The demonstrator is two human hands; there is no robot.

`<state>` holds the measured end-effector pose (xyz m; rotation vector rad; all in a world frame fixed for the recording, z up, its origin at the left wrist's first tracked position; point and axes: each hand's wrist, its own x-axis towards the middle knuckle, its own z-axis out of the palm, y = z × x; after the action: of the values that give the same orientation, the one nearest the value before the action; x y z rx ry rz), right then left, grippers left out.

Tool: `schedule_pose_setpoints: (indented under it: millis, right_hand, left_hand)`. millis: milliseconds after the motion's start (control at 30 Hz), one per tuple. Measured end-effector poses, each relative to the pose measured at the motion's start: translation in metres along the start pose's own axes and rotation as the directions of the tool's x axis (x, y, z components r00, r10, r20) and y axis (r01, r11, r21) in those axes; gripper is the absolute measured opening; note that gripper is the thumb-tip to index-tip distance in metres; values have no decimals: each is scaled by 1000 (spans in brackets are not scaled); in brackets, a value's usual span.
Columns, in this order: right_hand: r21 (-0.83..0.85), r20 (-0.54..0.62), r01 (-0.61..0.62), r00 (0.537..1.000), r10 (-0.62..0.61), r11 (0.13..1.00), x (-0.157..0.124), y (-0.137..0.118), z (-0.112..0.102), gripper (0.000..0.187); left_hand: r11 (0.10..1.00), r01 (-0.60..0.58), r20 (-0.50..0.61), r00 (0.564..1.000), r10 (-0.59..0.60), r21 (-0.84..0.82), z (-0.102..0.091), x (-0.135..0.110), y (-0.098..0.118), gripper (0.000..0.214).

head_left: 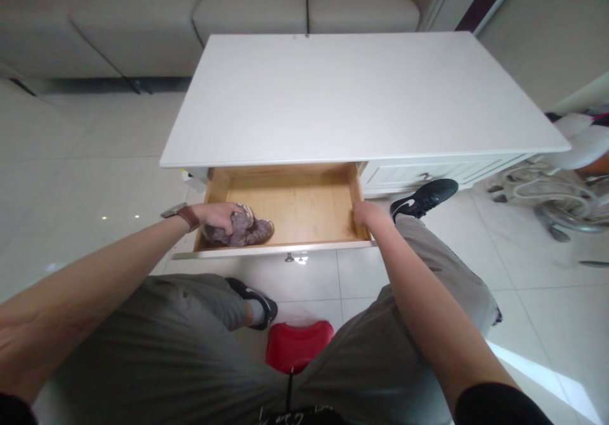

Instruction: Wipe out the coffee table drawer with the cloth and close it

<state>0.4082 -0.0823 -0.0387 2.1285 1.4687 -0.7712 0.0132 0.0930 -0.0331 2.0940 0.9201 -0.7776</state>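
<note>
A wooden drawer (304,206) is pulled out from the white coffee table (352,95). Inside its front left corner, my left hand (221,214) is closed on a crumpled greyish-purple cloth (242,229). The cloth rests against the drawer's bottom and front wall. My right hand (366,214) is at the drawer's right side wall, with its fingers curled over the edge and partly hidden inside. A small metal knob (289,257) sticks out from the drawer's front.
Behind the table stands a grey sofa (257,9). A second, shut drawer (423,172) is to the right, close to my shoe (428,198). Between my legs is a red stool (299,346). A bundle of pale hoses or cords (566,184) lies at the far right.
</note>
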Motion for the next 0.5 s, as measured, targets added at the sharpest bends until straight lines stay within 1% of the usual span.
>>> schedule_pose_setpoints:
  millis: [33,100,133,167,267,367,433,500]
  right_hand:
    - [-1,3,-1,1000,1,1000,0,0,0,50]
    - [-5,13,-7,1000,7,1000,2,-1,-2,50]
    - [-7,19,-11,1000,11,1000,2,-2,-2,49]
    - [-10,25,-14,1000,14,1000,3,-3,-3,48]
    - [-20,38,-21,999,22,1000,6,-5,-5,47]
    - [-31,50,-32,998,34,999,8,-7,-7,48]
    - [-34,54,-36,998,38,999,8,-7,-8,48]
    - [-33,56,-34,998,36,999,7,-6,-8,49]
  left_hand:
    - [999,25,74,997,-21,-49,-6,-7,4,57]
    - [982,106,232,970,-68,-156,-12,-21,9,59]
    - [970,150,277,956,-93,-191,-12,-27,11,59]
    - [960,185,301,947,-117,-210,-11,-33,13,57]
    - [961,215,290,944,-158,-176,-6,-39,14,49]
    - [974,205,265,948,-174,-95,-5,-36,9,44]
    - [979,194,275,947,-168,-70,-6,-33,5,41]
    - [982,173,288,947,-144,-79,-4,-31,5,40]
